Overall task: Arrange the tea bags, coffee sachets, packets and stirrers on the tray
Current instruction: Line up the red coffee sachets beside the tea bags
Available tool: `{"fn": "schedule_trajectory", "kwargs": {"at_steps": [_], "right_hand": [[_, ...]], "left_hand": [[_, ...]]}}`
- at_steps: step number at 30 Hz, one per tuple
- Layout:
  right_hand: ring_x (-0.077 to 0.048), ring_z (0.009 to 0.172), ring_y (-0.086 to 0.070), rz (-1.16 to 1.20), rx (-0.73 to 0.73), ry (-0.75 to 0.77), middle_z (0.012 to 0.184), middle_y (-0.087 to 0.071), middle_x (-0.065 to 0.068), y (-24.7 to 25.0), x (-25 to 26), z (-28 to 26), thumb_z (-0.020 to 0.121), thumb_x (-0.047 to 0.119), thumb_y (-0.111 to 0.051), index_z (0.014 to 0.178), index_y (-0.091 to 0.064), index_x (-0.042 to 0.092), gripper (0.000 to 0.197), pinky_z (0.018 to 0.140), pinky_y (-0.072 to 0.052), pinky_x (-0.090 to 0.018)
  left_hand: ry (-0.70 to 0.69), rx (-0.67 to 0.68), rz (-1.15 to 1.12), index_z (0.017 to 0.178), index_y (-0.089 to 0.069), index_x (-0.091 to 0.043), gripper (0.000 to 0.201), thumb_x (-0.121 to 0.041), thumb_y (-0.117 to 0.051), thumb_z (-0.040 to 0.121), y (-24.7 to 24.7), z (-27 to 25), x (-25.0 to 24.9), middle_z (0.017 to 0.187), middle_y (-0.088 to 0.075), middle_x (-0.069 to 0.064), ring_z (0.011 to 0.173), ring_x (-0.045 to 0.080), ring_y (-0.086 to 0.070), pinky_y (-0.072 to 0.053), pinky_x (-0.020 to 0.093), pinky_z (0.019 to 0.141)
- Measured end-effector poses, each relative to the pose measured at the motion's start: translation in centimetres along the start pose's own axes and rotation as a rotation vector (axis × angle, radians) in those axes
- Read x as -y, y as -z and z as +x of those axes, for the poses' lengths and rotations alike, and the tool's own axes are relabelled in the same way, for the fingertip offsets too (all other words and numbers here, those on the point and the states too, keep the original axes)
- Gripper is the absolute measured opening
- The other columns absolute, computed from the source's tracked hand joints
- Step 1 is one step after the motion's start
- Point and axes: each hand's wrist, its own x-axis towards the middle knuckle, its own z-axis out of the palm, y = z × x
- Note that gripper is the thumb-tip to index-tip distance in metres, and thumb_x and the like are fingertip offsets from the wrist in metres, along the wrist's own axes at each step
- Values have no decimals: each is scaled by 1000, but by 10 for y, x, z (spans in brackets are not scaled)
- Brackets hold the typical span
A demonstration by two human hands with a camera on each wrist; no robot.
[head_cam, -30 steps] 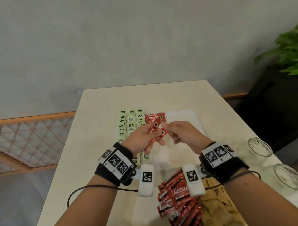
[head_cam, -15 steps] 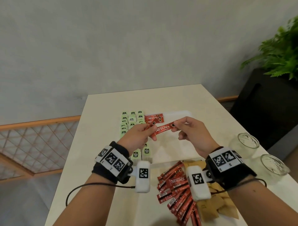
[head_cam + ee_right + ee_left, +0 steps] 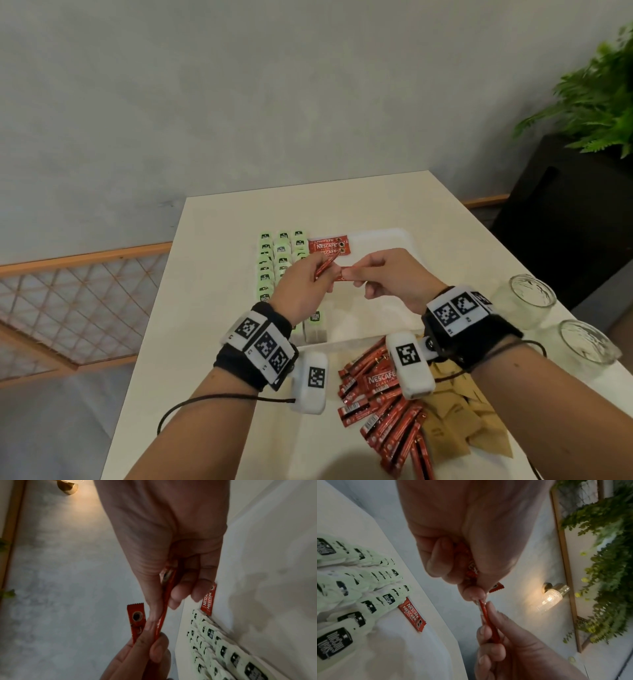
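Note:
Over the white tray (image 3: 402, 236) my left hand (image 3: 320, 272) grips red coffee sachets (image 3: 324, 268); one sachet end (image 3: 496, 587) sticks out past its fingers. My right hand (image 3: 349, 274) pinches a separate red sachet (image 3: 344, 275), seen edge-on (image 3: 167, 592), its other end still at the left fingertips (image 3: 473, 593). Two red sachets (image 3: 329, 246) lie side by side on the tray's far part. To their left, green tea bags (image 3: 281, 260) lie in three rows. No stirrers are in view.
A loose pile of red sachets (image 3: 376, 397) and brown packets (image 3: 455, 425) lies on the table in front of the tray. Two glass jars (image 3: 531, 296) (image 3: 585, 342) stand at the right edge. A potted plant (image 3: 596, 102) is at the far right.
Half a second ago both hands held one sachet stretched level between them. Now the right hand draws a sachet off to the right, while the left keeps the other sachets.

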Motion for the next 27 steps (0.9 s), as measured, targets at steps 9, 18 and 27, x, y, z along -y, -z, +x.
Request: {"fn": "schedule_trajectory", "kwargs": {"at_steps": [9, 18, 27], "right_hand": [[-16, 61, -64, 66, 32, -93, 87, -72, -17, 23, -21, 47, 89, 9, -67, 102, -70, -3, 18, 67, -60, -30], [-15, 54, -55, -234, -166, -239, 71, -62, -13, 31, -63, 127, 85, 14, -73, 98, -72, 1, 18, 57, -57, -30], [-19, 60, -57, -344, -268, -207, 72, -61, -7, 11, -60, 165, 78, 20, -81, 87, -56, 14, 27, 54, -53, -31]], "left_hand": [[297, -46, -250, 100, -52, -19, 17, -35, -47, 101, 5, 24, 26, 76, -55, -6, 52, 6, -39, -33, 20, 48], [478, -98, -368, 99, -67, -8, 36, -20, -33, 100, 25, 49, 61, 74, -42, -3, 59, 11, -32, -27, 27, 54], [418, -150, -377, 94, -64, -13, 19, -18, -46, 100, 29, 45, 78, 62, -46, -5, 53, 15, -39, -37, 32, 58]]}}
